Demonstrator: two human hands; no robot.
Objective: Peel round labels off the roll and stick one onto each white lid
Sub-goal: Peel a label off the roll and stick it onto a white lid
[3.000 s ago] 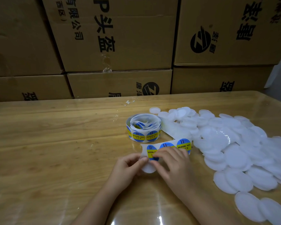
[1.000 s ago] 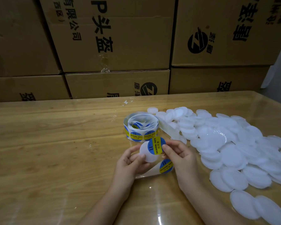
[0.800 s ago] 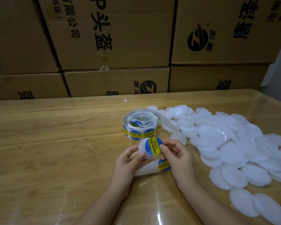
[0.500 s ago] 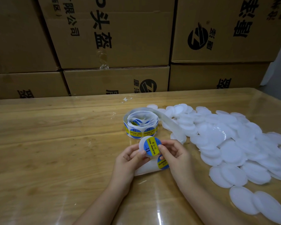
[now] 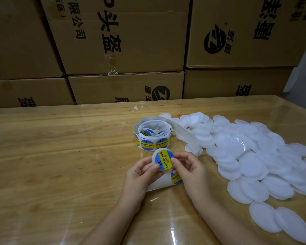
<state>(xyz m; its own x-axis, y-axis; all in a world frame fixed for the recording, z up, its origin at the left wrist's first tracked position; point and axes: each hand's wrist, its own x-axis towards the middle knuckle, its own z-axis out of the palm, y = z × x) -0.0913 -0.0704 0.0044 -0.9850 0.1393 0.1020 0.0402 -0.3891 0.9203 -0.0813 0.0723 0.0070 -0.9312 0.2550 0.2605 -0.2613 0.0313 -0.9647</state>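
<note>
Both hands hold one white lid (image 5: 155, 157) upright above the table, a round blue and yellow label (image 5: 165, 160) lying on its face. My left hand (image 5: 141, 174) grips the lid's lower left edge with thumb and fingers. My right hand (image 5: 189, 169) pinches the lid's right side, its thumb on the label. The label roll (image 5: 153, 137) stands just beyond the hands. Its loose backing strip (image 5: 177, 177) runs under my right hand and carries one more label. A big pile of bare white lids (image 5: 245, 152) spreads to the right.
Stacked cardboard boxes (image 5: 124, 41) form a wall along the table's far edge. The wooden table (image 5: 51, 156) has a glossy clear cover. A small scrap of tape (image 5: 137, 107) lies near the far edge, behind the roll.
The label was peeled off the strip, brought over the lid and laid onto it. The lid was lifted off the table and now faces me, held by both hands.
</note>
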